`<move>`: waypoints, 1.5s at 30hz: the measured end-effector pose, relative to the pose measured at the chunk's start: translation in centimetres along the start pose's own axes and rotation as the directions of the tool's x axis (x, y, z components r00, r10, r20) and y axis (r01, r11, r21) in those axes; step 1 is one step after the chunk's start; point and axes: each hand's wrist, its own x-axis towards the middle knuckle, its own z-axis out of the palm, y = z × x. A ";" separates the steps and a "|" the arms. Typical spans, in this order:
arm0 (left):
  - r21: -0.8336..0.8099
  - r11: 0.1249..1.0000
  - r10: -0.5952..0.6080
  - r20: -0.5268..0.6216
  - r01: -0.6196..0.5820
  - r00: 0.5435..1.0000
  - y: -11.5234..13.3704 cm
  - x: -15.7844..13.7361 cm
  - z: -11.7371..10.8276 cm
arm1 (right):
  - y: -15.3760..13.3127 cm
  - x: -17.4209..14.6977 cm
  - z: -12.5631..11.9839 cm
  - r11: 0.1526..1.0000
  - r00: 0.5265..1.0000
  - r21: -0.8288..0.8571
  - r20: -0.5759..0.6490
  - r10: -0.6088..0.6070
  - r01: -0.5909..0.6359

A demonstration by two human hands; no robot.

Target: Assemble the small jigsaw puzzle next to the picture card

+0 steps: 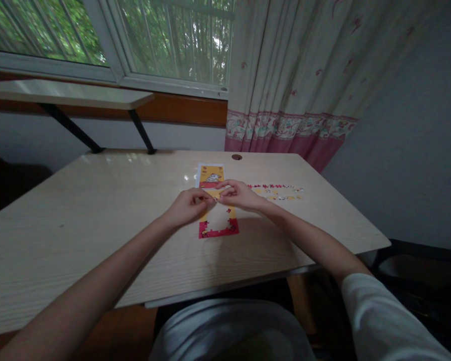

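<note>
Two hands meet over a half-built jigsaw puzzle [218,220] lying flat near the middle of the table [97,210]; its red and yellow border is joined along the near end and sides, while the inside shows pale and unfilled, and the far stretch disappears under the fingers. The left hand [188,205] has its fingers curled in, tips pinched toward the right hand [238,194], whose thumb and forefinger are likewise drawn nearly together; something small seems to sit between the two sets of fingertips — probably a single puzzle piece — though it is too small and too covered to be sure, so whether either hand truly has hold of it I cannot tell. Both hands hover just above or touching the puzzle's upper part. Just beyond them lies a picture card [210,176] with a cartoon animal on yellow, touching or overlapping the puzzle's far end; to the right, well within reach, a scatter of loose pieces [276,191] is strung out in a rough row. By the look of it the work stands at fitting one piece into the frame, with most of the middle not yet filled; the next move would call for turning the piece to match its neighbours and pressing it down flat — lightly, so the joined border does not shift on the smooth wood. Behind the table hang a window [135,35] and a flowered curtain [296,75].
</note>
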 end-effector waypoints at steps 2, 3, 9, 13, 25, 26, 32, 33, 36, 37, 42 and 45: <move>-0.038 0.999 -0.037 -0.015 0.036 0.999 -0.1 0.1 0.2 | 0.1 0.0 0.1 1.000 1.000 0.001 0.017 -0.004 0.004; -0.054 0.997 -0.049 -0.020 0.048 0.999 -0.1 0.1 0.3 | 0.1 0.0 0.2 1.000 1.000 -0.002 0.028 -0.008 0.008; -0.137 0.988 -0.074 -0.052 0.066 0.996 -0.6 0.2 0.8 | 0.2 -0.3 0.9 0.993 0.999 -0.101 -0.006 -0.053 0.052; -0.309 0.940 -0.197 -0.155 0.142 0.968 -0.9 0.5 1.0 | 0.2 -0.8 0.6 0.888 0.960 -0.424 -0.125 -0.250 0.176; -0.473 0.868 -0.251 -0.160 0.149 0.955 -0.8 0.8 1.0 | 1.2 -0.7 0.0 0.377 0.753 -0.856 0.021 -0.658 0.353; -0.474 0.868 -0.247 -0.155 0.148 0.956 -0.9 0.7 1.1 | 1.3 -0.7 0.0 0.357 0.746 -0.863 0.032 -0.665 0.356; -0.305 0.947 -0.147 -0.145 0.097 0.978 -1.5 0.5 0.9 | 1.5 -0.9 -0.1 0.330 0.741 -0.876 0.046 -0.670 0.352; -0.233 0.968 -0.131 -0.144 0.095 0.981 -1.6 0.5 0.6 | 1.5 -0.9 -0.1 0.345 0.750 -0.875 0.030 -0.660 0.339; 0.045 0.999 -0.020 -0.140 0.027 0.990 -2.2 0.5 -0.8 | 1.6 -0.7 -0.2 0.435 0.815 -0.861 -0.045 -0.577 0.261; 0.145 0.989 0.054 -0.110 -0.037 0.992 -2.4 0.5 -1.3 | 1.7 -0.5 -0.2 0.474 0.842 -0.850 -0.069 -0.535 0.231; 0.409 0.882 0.223 0.080 -0.236 0.972 -4.0 0.5 -2.8 | 1.8 0.4 0.1 0.591 0.930 -0.795 -0.104 -0.353 0.136; 0.435 0.860 0.233 0.135 -0.269 0.963 -4.5 0.5 -2.7 | 1.9 0.8 0.4 0.582 0.948 -0.805 -0.088 -0.307 0.114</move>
